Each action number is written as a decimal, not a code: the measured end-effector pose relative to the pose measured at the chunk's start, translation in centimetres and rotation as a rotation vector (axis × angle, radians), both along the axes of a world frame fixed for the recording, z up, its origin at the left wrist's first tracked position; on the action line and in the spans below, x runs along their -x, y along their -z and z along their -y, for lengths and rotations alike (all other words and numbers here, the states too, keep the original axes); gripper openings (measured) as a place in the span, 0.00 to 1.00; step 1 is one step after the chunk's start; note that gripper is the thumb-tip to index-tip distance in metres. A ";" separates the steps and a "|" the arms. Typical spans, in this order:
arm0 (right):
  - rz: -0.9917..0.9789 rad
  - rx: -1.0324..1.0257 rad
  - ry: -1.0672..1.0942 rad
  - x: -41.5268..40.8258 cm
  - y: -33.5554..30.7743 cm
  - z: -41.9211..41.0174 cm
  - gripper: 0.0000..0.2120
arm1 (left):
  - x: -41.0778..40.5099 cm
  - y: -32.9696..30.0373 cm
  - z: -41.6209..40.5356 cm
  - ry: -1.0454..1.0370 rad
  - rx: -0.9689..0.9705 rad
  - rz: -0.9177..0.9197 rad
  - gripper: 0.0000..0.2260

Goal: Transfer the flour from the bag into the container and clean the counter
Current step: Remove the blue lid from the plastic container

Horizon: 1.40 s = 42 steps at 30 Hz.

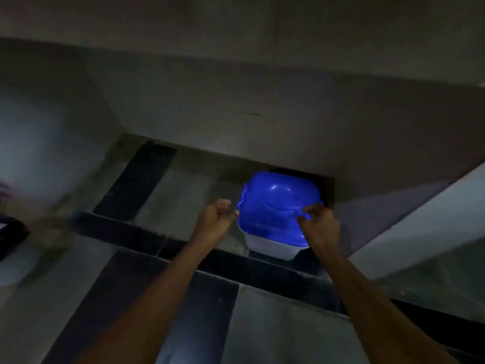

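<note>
The fingers [305,215] of the right hand [319,224] are curling and pinching the near right edge of the blue lid [275,206]. The fingers [223,206] of the left hand [214,220] are curling into a loose fist just beside the lid's left clip; whether they are touching it cannot be told through the blur. The lid is sitting on a whitish container [273,248], which is showing below the lid's near edge. The container is standing on a dim shelf [183,187], close to the back wall [236,114], in a recess. Both forearms are reaching up from the lower edge of the view. A dark blurred object [10,235] is lying at far left.
</note>
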State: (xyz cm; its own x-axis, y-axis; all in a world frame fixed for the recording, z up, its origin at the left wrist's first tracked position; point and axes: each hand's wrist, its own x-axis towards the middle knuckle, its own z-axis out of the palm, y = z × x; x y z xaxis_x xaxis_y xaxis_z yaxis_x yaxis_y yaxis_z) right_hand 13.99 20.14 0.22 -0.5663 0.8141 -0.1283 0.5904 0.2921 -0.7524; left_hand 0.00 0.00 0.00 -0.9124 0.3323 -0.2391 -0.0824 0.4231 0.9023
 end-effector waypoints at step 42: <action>-0.101 0.345 -0.226 -10.4 -49.6 29.6 0.30 | -11.9 -53.7 36.4 -0.305 -0.018 0.258 0.19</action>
State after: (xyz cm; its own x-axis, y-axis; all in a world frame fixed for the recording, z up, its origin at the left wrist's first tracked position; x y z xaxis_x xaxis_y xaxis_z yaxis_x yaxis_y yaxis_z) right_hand 24.38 -9.46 49.78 -0.7494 0.5869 -0.3064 0.4590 0.1270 -0.8793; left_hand 11.89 -36.39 53.69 -0.8804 0.0614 -0.4702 -0.4270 0.3286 0.8424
